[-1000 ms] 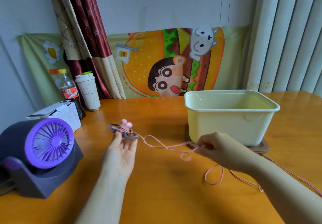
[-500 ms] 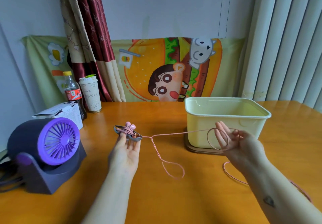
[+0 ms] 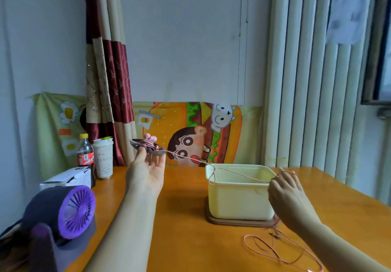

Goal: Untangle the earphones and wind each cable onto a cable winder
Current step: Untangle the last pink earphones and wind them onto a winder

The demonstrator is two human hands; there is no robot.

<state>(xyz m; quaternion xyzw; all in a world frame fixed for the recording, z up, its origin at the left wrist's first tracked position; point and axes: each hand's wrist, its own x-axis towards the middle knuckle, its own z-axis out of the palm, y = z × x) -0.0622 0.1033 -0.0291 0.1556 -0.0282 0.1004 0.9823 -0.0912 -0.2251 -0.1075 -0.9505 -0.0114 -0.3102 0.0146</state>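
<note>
My left hand [image 3: 148,171] is raised palm up above the table and holds a dark cable winder [image 3: 146,146] at its fingertips. Pink cable is wrapped on the winder and pink earbuds [image 3: 150,138] stick up from it. The pink cable [image 3: 237,172] runs taut from the winder to my right hand [image 3: 285,195], which pinches it beside the tub's right edge. A small loop hangs over the tub's left rim. The loose rest of the cable [image 3: 281,248] lies in loops on the table at the lower right.
A pale yellow tub [image 3: 241,200] stands on a brown lid at the table's middle. A purple desk fan [image 3: 63,212] sits at the left front. Behind it are a white box [image 3: 65,178], a cola bottle [image 3: 85,155] and a paper cup [image 3: 103,159].
My left hand has lifted the winder well above the table. My right hand moved right and up, pulling the cable taut. The camera tilted upward.
</note>
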